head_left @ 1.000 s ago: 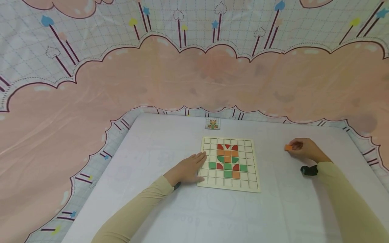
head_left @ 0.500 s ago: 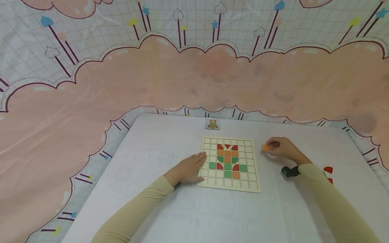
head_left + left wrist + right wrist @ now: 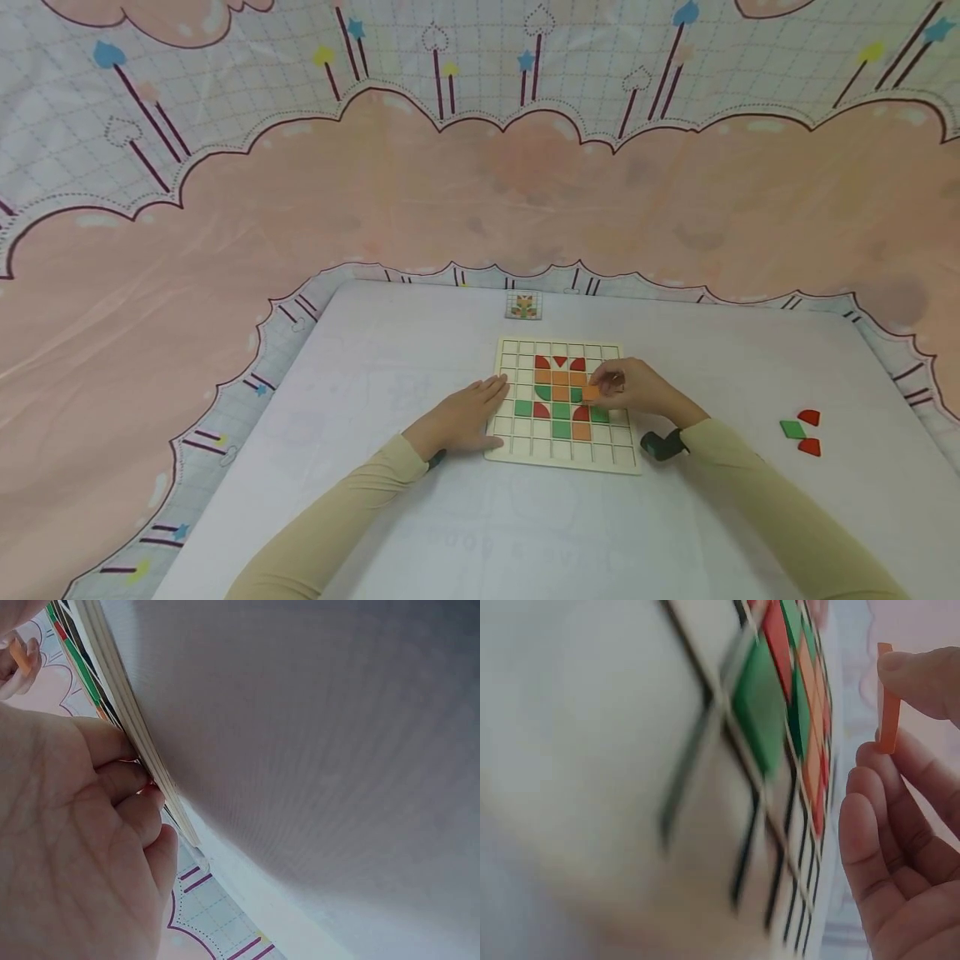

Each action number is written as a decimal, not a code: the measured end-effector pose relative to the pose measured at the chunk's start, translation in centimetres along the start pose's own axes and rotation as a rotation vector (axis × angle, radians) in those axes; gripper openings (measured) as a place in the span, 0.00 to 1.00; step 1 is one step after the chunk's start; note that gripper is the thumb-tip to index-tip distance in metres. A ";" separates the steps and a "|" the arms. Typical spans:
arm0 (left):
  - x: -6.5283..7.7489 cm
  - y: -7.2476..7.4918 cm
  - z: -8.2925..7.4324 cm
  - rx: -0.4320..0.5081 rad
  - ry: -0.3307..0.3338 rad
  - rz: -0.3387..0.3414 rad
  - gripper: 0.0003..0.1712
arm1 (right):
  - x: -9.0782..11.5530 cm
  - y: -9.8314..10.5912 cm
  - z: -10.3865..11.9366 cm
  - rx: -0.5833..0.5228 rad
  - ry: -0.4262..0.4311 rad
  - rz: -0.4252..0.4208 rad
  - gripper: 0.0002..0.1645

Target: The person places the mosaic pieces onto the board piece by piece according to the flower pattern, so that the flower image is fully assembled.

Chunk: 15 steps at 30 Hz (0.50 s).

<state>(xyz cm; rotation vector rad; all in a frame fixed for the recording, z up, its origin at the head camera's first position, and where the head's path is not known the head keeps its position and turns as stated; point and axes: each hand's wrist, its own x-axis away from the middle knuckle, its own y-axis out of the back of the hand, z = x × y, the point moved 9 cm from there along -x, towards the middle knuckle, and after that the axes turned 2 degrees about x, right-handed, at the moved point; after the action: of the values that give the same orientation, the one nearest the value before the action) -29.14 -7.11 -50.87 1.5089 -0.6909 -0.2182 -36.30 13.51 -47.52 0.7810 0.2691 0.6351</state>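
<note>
My right hand (image 3: 642, 388) pinches an orange square tile (image 3: 591, 392) above the right half of a pale wooden grid board (image 3: 624, 457). In the right wrist view the tile (image 3: 888, 705) stands on edge between thumb and fingertips, the other fingers loosely bent. Along the board's left edge rests my left hand (image 3: 459, 417), its fingers extended; the left wrist view shows its fingertips (image 3: 150, 799) against the board's side (image 3: 135, 720). Red, orange and green pieces form a flower-like pattern in the board's cells, including a green square tile (image 3: 522, 408) at the left of the pattern.
A small pattern card (image 3: 523, 306) lies behind the board on the white table (image 3: 360, 500). Off to the right are two red rounded pieces (image 3: 809, 447) and a green diamond (image 3: 792, 429). A patterned cloth (image 3: 480, 200) hangs behind the table.
My right hand has carried the orange tile leftward from the table at the right to over the board, uncovering the loose red and green pieces. The left hand has stayed at the board's edge.
</note>
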 end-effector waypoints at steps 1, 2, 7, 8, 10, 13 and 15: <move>0.0 0.0 0.0 -0.002 0.001 0.000 0.51 | -0.1 -0.5 0.4 -0.007 0.014 0.009 0.13; 0.0 -0.1 0.1 -0.006 0.002 0.001 0.51 | -0.2 -1.0 0.8 -0.013 0.027 0.017 0.12; 0.0 -0.3 0.2 -0.010 0.008 0.006 0.51 | -0.5 -3.4 2.6 -0.054 0.066 0.067 0.13; 0.0 -0.3 0.2 -0.011 0.009 0.008 0.51 | -0.6 -3.8 2.9 -0.063 0.075 0.075 0.13; 0.0 -0.3 0.2 -0.006 0.008 0.003 0.51 | -0.7 -4.5 3.6 -0.081 0.092 0.085 0.12; 0.0 -0.3 0.2 -0.005 0.008 0.001 0.51 | -0.9 -5.3 4.5 -0.057 0.114 0.092 0.11; -0.1 -0.3 0.2 -0.008 0.009 -0.001 0.51 | -1.0 -5.8 4.8 -0.033 0.108 0.096 0.11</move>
<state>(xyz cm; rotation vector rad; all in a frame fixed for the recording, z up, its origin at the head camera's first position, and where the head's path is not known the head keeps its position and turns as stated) -29.19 -7.27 -51.20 1.5021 -0.6819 -0.2144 -32.43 7.02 -48.38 0.7320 0.3198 0.7717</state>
